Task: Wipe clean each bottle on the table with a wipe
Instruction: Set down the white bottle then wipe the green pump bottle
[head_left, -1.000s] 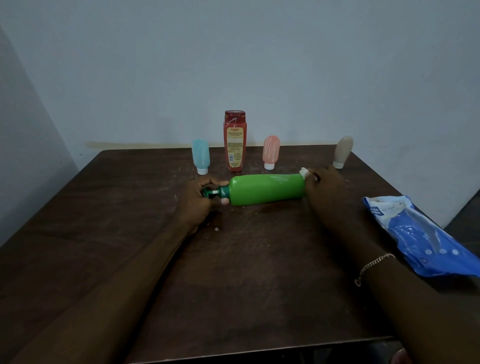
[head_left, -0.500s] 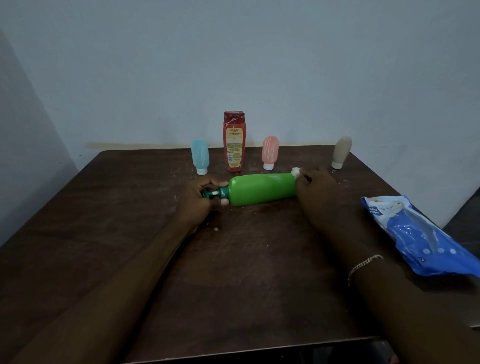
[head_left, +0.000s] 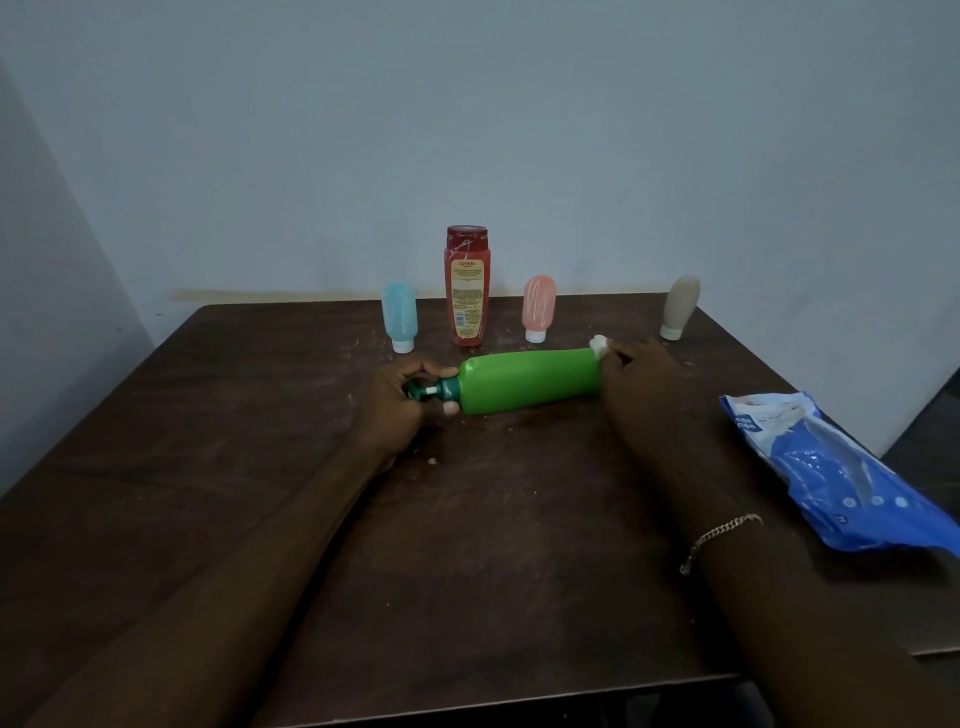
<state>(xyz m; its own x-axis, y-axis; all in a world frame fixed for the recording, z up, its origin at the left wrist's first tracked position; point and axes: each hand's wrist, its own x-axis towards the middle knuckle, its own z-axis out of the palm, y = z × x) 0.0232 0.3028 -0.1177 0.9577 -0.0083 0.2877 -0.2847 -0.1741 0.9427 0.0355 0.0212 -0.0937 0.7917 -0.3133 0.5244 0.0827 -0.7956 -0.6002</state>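
Note:
A green pump bottle (head_left: 530, 381) lies on its side in the middle of the dark wooden table (head_left: 493, 545), pump end to the left. My left hand (head_left: 397, 402) grips its dark green pump neck. At the bottle's base end my right hand (head_left: 636, 374) holds a small white wipe (head_left: 598, 344) against it; most of the wipe is hidden under my fingers. Behind stand a blue tube (head_left: 399, 317), a tall red bottle (head_left: 466, 285), a pink tube (head_left: 538, 307) and a beige tube (head_left: 680, 306).
A blue and white wipe packet (head_left: 841, 478) lies at the table's right edge. Pale walls close off the back and the left side. Small crumbs and scuffs dot the tabletop around the bottles.
My right hand with the wipe slid left along the green bottle, then back right to its base end. My left hand kept its hold on the pump neck.

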